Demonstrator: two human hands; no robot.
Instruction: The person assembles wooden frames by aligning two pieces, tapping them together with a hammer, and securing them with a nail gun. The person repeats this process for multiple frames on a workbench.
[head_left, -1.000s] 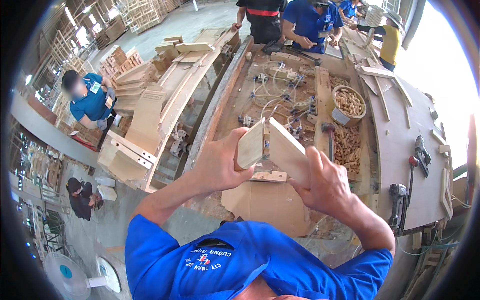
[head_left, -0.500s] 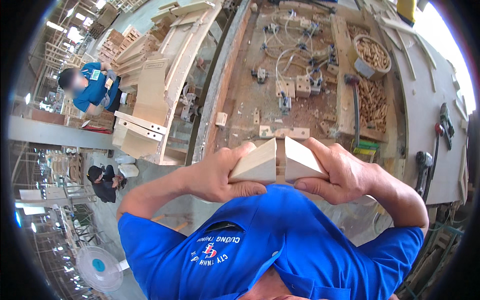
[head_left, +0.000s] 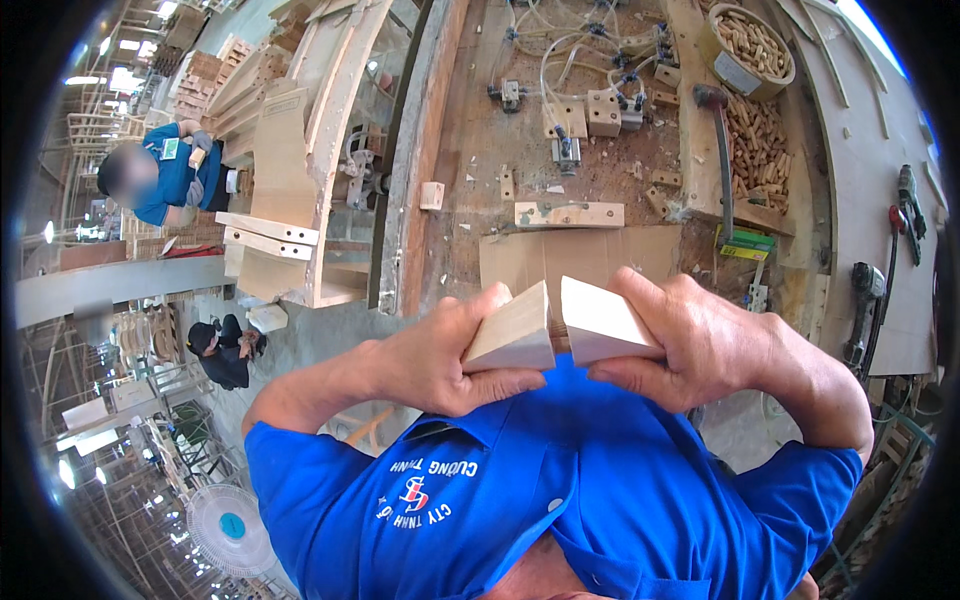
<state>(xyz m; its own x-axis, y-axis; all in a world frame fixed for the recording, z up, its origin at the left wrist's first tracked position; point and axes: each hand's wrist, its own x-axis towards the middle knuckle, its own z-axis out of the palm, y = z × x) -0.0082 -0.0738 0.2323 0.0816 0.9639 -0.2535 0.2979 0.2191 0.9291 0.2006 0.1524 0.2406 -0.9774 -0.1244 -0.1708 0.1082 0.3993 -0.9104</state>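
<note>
Gripping one pale wooden block each, the left hand point(head_left: 440, 350) and right hand point(head_left: 700, 345) are closed around the left block point(head_left: 510, 335) and right block point(head_left: 608, 325), thumbs along the near edges, probably so the facing ends are clear. Both blocks are before the blue shirt point(head_left: 540, 450), a narrow gap between them; whether anything joins them, I cannot tell. Beyond lies cardboard point(head_left: 512, 258), perhaps to shield wood from the rough bench point(head_left: 465, 145); the hammer point(head_left: 724, 180) and dowels point(head_left: 762, 155) sit rightward, seemingly for easy reach.
</note>
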